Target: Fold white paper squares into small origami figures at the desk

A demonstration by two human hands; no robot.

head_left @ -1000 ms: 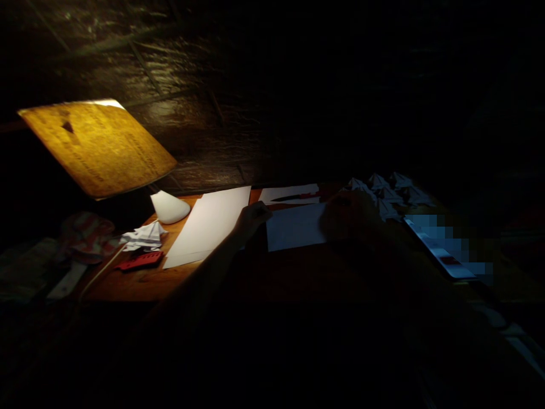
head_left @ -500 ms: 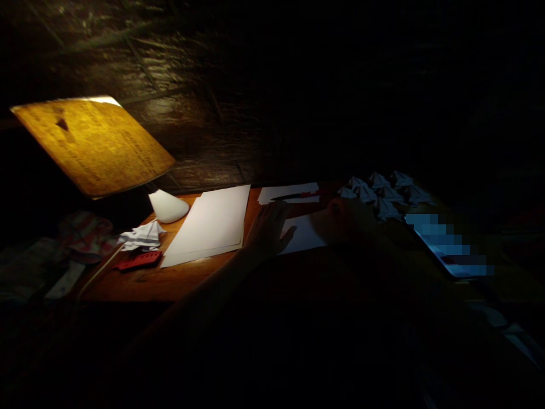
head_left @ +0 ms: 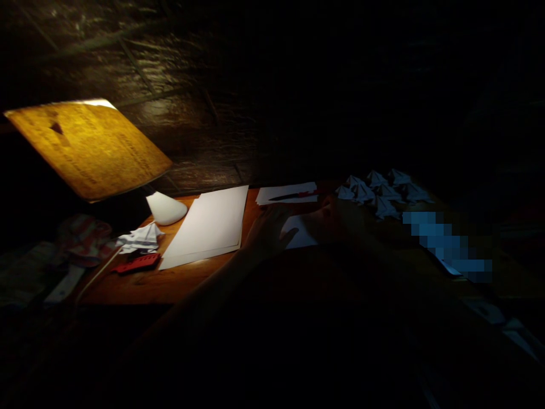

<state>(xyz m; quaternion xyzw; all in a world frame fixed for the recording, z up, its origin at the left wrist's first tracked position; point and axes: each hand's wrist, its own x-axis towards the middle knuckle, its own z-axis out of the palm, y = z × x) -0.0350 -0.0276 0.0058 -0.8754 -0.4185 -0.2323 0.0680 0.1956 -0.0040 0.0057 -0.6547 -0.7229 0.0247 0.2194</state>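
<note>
My left hand lies with its fingers stretched out at the left side of a small white sheet of paper. At the right side of that sheet is my right hand, in deep shadow, its fingers curled. Whatever is between its fingers is too dark to make out. Just beyond the hands, a knife with a dark blade and a red handle rests on a small stack of paper. Several folded paper pieces stand in a group beyond my right hand.
Larger white sheets lie left of my hands on the wooden table. Further left are a lamp with a white base and yellow shade, crumpled striped paper and a red object. A blurred-out screen glows at right.
My right hand has shifted slightly left over the sheet, and a bit less of the paper shows. The left hand stays in place. The whole view has moved a little.
</note>
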